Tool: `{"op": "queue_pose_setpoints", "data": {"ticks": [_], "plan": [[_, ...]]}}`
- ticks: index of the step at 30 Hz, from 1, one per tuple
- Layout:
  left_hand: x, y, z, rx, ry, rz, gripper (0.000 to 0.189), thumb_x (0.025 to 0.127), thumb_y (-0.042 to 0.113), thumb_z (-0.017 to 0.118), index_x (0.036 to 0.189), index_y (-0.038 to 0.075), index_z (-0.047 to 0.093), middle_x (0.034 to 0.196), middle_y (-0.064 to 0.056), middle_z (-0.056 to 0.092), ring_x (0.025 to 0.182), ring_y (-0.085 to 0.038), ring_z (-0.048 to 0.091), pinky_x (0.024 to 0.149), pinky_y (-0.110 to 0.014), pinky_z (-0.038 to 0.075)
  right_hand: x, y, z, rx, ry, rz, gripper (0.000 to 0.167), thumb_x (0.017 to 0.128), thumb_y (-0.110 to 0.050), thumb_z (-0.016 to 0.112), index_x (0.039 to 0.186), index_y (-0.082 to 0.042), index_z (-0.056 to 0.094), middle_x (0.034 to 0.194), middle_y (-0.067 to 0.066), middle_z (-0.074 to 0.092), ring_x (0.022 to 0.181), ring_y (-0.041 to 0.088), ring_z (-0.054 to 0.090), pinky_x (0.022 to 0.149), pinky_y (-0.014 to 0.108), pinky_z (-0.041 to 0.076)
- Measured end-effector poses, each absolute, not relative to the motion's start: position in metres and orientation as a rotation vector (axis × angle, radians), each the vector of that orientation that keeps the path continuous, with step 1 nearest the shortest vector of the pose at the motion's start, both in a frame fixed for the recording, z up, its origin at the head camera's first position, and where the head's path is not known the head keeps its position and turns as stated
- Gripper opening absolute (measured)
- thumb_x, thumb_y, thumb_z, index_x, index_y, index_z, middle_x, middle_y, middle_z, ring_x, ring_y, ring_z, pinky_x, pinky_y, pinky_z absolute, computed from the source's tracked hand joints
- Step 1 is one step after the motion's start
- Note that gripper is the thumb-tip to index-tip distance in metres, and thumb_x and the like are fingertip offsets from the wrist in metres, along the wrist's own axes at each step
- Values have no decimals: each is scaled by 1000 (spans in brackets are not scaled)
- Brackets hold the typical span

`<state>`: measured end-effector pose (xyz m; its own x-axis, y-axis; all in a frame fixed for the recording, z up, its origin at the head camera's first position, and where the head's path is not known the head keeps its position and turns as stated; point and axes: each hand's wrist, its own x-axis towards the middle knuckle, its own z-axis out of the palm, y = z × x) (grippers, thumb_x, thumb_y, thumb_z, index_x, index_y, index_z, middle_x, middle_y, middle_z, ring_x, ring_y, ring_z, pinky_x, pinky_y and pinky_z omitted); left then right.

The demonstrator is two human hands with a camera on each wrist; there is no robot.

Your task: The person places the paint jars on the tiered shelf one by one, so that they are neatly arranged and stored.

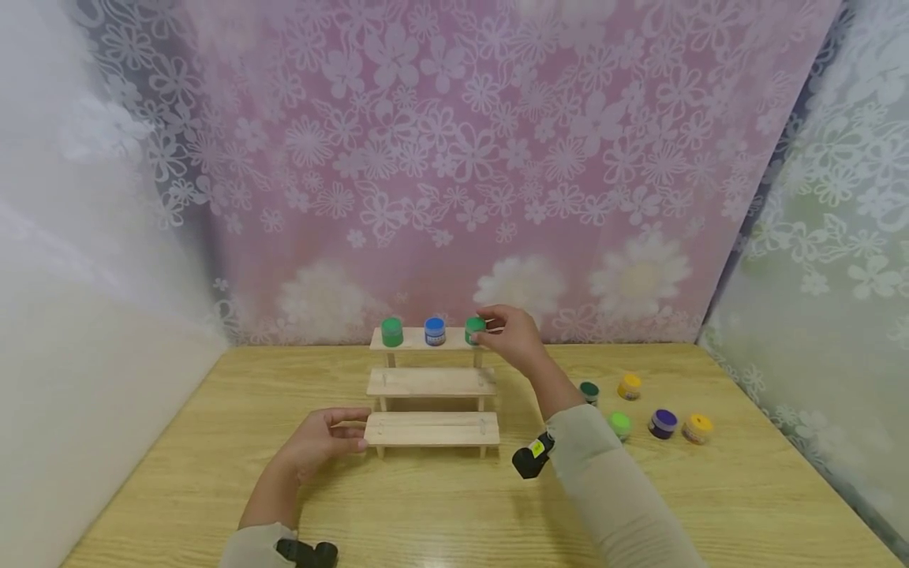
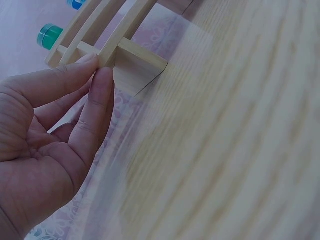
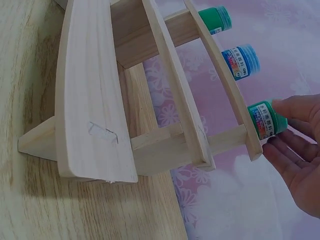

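Note:
A three-tier wooden stand stands on the table. Its top tier carries a green paint jar on the left, a blue paint jar in the middle and another green paint jar at the right end. My right hand holds that right-end jar between thumb and fingers, its base touching the tier. With thumb and fingertips, my left hand pinches the left end of the lowest tier. Both lower tiers are bare wood.
On the table to the right are several more jars: a dark green jar partly behind the right forearm, a yellow jar, a light green jar, a purple jar and another yellow jar. A flowered curtain hangs behind.

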<state>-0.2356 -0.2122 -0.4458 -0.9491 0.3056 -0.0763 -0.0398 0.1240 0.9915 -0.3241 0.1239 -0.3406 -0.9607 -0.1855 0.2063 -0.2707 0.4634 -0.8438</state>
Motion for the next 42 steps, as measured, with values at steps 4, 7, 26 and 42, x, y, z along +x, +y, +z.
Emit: {"op": "queue_pose_setpoints", "data": {"ticks": [4,7,26,42], "plan": [[-236,-213,-447,273,2153,1898,61,83,5,78,136,-7,52,123,-22,61,103,-25,64,84,-37,56,-321,126,-343,399,-2566,1534,44,89,-16,74,131,-11,62,120,12,61,109,28,58,85,41,55],[-236,-212,-446,277,2158,1893,61,83,5,78,136,-7,52,123,-21,61,102,-24,64,83,-36,56,-318,128,-344,399,-2542,1531,44,88,-17,75,130,-11,62,121,12,59,108,29,58,85,42,54],[-235,-212,-447,286,2155,1894,61,83,5,78,137,-7,52,125,-22,60,104,-24,63,84,-37,56,-295,147,-353,514,-2375,1521,43,86,-15,77,127,-11,64,124,11,57,109,32,57,90,45,53],[-235,-213,-449,282,2160,1891,63,82,8,79,137,-6,52,127,-22,59,106,-27,63,85,-37,55,-276,168,-363,485,-2315,1595,50,86,-18,78,132,-12,59,130,7,55,113,31,56,88,38,54]]}}
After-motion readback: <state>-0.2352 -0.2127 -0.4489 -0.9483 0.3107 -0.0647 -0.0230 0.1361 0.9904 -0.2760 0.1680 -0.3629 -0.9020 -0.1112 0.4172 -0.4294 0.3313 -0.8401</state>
